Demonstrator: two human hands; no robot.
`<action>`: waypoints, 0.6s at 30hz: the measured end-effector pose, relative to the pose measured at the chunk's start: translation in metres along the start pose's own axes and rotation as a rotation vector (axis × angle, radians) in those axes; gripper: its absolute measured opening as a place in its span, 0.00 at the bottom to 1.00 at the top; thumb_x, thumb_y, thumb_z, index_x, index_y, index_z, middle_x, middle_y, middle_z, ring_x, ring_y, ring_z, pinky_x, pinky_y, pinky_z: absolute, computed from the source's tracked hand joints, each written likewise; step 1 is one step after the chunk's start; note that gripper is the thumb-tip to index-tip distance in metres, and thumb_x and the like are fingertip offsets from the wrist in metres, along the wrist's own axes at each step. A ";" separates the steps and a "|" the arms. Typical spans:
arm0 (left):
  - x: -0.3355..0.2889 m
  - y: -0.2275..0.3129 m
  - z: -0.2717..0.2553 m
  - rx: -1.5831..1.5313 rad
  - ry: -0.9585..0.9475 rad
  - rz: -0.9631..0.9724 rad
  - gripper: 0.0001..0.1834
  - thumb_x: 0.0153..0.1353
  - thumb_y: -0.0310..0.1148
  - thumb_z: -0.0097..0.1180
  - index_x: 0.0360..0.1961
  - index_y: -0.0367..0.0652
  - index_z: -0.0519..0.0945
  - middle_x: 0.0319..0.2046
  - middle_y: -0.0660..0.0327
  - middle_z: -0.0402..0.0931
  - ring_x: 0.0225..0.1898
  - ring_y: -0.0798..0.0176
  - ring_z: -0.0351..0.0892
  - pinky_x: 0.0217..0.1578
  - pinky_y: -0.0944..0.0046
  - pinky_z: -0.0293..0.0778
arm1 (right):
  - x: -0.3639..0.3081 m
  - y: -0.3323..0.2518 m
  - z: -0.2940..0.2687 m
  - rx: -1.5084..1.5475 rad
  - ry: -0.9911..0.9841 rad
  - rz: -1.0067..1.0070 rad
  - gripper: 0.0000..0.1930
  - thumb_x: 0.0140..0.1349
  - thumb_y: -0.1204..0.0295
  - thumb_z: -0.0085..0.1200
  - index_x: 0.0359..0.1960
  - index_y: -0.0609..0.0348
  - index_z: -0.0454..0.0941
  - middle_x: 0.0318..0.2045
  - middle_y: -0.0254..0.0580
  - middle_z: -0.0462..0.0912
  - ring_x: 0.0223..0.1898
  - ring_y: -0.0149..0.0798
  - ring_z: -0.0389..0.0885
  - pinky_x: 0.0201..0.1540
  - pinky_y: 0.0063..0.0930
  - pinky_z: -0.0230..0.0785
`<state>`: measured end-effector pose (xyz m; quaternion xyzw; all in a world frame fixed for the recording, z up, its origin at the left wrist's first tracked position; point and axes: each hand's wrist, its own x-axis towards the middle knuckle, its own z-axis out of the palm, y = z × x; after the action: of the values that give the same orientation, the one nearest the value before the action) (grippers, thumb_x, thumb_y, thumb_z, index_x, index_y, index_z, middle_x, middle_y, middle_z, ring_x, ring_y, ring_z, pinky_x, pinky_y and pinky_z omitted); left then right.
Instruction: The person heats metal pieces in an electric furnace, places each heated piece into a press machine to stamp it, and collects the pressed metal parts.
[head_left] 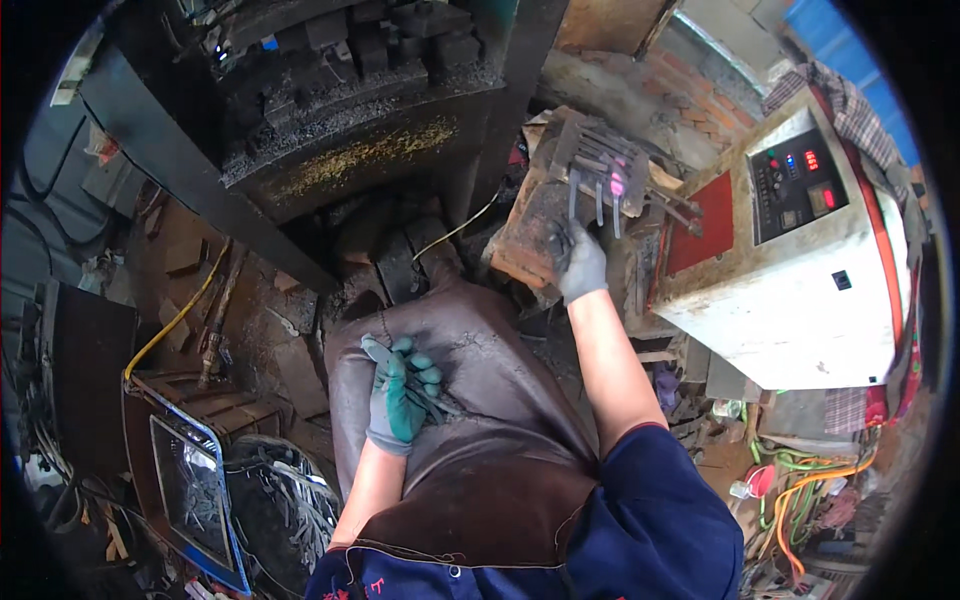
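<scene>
My left hand [398, 395], in a grey glove with a green palm, is closed around several thin dark metal rods [438, 402] above my brown apron. My right hand [583, 264], in a grey glove with blackened fingertips, is stretched forward beside an orange brick [520, 260]. Its fingers are curled at the near end of a grey metal rod [573, 195]; the exact grip is partly hidden. Several such rods lie side by side on a dark block [600, 150]. One of them has a pink glowing section [617, 182].
A white control cabinet [790, 310] with lit red digits stands at the right. Ahead on the left rises a dark steel press frame [370, 140]. At lower left are a blue-edged metal frame [238, 535] and a pile of metal pieces [295, 490]. Orange hoses [790, 510] lie at lower right.
</scene>
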<state>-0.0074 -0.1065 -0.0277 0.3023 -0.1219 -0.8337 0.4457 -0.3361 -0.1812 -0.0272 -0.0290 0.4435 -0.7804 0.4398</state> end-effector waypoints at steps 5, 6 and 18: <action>-0.001 0.003 -0.001 -0.008 0.033 0.012 0.19 0.65 0.48 0.48 0.50 0.48 0.70 0.32 0.63 0.75 0.29 0.63 0.76 0.30 0.67 0.72 | 0.009 0.000 0.020 0.002 0.062 0.048 0.10 0.61 0.63 0.57 0.32 0.57 0.76 0.25 0.36 0.80 0.22 0.29 0.77 0.22 0.17 0.70; -0.003 0.004 -0.002 -0.033 0.033 0.017 0.19 0.64 0.48 0.48 0.50 0.48 0.70 0.31 0.63 0.75 0.29 0.63 0.76 0.29 0.67 0.72 | 0.003 0.005 0.023 -0.042 0.022 0.079 0.11 0.61 0.61 0.57 0.32 0.56 0.76 0.23 0.34 0.79 0.21 0.29 0.75 0.23 0.20 0.69; 0.001 0.015 0.015 0.060 0.066 -0.069 0.25 0.64 0.58 0.40 0.46 0.49 0.71 0.24 0.66 0.74 0.21 0.68 0.72 0.24 0.71 0.69 | -0.017 0.019 0.319 -0.348 -0.704 0.247 0.16 0.65 0.59 0.49 0.38 0.61 0.76 0.25 0.34 0.77 0.24 0.28 0.73 0.22 0.17 0.63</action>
<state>-0.0072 -0.1173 -0.0091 0.3470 -0.1216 -0.8340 0.4114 -0.1742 -0.3859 0.1579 -0.3150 0.3915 -0.5774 0.6436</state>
